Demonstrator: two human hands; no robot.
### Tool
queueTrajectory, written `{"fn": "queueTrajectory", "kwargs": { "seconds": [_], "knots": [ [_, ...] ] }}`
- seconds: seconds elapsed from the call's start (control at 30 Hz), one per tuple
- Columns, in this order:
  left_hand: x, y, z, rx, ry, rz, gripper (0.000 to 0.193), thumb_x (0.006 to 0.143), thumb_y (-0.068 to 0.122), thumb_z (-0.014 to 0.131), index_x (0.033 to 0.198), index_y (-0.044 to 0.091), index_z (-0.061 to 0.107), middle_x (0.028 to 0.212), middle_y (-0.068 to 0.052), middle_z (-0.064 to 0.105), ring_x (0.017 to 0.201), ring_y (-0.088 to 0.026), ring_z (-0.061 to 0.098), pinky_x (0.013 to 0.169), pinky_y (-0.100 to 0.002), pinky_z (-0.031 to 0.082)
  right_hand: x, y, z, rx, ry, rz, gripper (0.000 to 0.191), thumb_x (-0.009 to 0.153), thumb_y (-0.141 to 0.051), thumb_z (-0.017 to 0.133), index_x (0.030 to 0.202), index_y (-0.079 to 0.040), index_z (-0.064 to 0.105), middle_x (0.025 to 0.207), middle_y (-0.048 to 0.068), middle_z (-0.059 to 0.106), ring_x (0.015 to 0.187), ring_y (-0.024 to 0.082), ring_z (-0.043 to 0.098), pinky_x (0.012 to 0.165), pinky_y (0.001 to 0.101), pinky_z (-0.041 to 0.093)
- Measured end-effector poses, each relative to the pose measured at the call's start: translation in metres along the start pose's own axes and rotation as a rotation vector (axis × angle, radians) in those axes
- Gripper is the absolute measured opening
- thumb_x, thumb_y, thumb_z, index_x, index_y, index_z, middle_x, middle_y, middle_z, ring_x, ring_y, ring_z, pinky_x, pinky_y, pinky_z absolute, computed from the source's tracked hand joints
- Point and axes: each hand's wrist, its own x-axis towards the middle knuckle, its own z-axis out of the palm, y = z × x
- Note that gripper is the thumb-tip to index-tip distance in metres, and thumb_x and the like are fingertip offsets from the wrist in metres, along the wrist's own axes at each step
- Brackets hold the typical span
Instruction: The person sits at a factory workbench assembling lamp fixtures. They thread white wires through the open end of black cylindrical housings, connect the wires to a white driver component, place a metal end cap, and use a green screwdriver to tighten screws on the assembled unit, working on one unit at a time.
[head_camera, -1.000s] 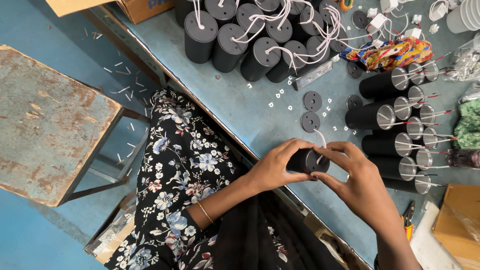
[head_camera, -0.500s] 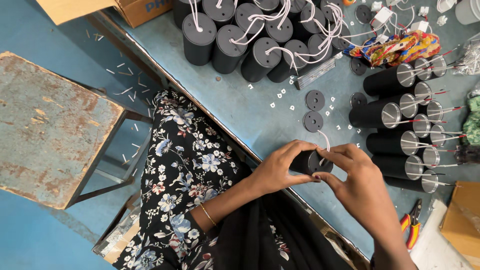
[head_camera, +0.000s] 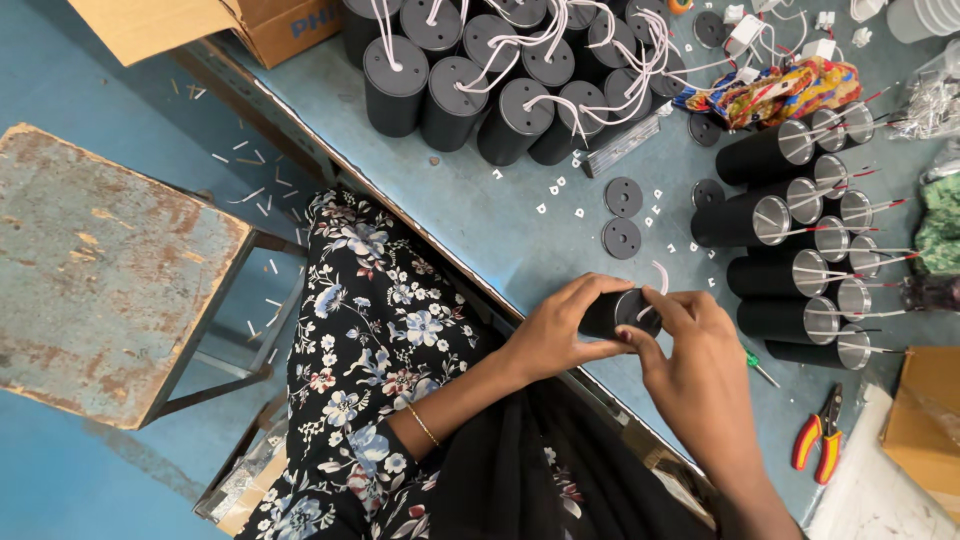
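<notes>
My left hand (head_camera: 558, 332) grips a black cylinder (head_camera: 612, 312) lying on its side near the front edge of the blue-grey table (head_camera: 470, 215). My right hand (head_camera: 695, 368) presses a round cap onto the cylinder's open end with thumb and fingers. A white wire (head_camera: 661, 276) curls out from the cylinder just above my right fingers. Two loose black round discs (head_camera: 622, 217) lie on the table a little beyond my hands.
Upright capped black cylinders with white wires (head_camera: 500, 75) crowd the back. Open cylinders lying on their sides (head_camera: 790, 265) are stacked at right. Red-handled pliers (head_camera: 820, 440), a cardboard box (head_camera: 215, 25), a colourful cloth (head_camera: 785, 90) and a worn stool (head_camera: 95, 270) at left.
Both hands stay on the cylinder; my right fingers have shifted slightly over its end. The view has drifted a little.
</notes>
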Motion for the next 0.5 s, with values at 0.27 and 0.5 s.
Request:
{"fn": "queueTrajectory", "kwargs": {
  "seconds": [0.27, 0.5],
  "knots": [
    [0.006, -0.007, -0.002, -0.009, -0.095, -0.083, 0.07, 0.081, 0.033, 0.085, 0.138, 0.01, 0.052, 0.134, -0.013, 0.063, 0.121, -0.035, 0.066, 0.1, -0.041, 0.055, 0.0, -0.003, -0.001, -0.03, -0.053, 0.022, 0.048, 0.081, -0.024, 0.081, 0.126, -0.012, 0.072, 0.098, 0.015, 0.066, 0.092, 0.034, 0.064, 0.079, 0.0445, 0.051],
    [0.006, -0.01, -0.003, 0.002, -0.129, -0.108, 0.071, 0.078, 0.036, 0.085, 0.137, 0.014, 0.052, 0.135, -0.012, 0.063, 0.121, -0.036, 0.065, 0.099, -0.042, 0.055, 0.01, 0.012, -0.017, 0.109, -0.16, -0.206, 0.051, 0.078, -0.015, 0.078, 0.128, -0.012, 0.068, 0.115, 0.016, 0.065, 0.104, 0.036, 0.063, 0.084, 0.0431, 0.052]
  ]
}}
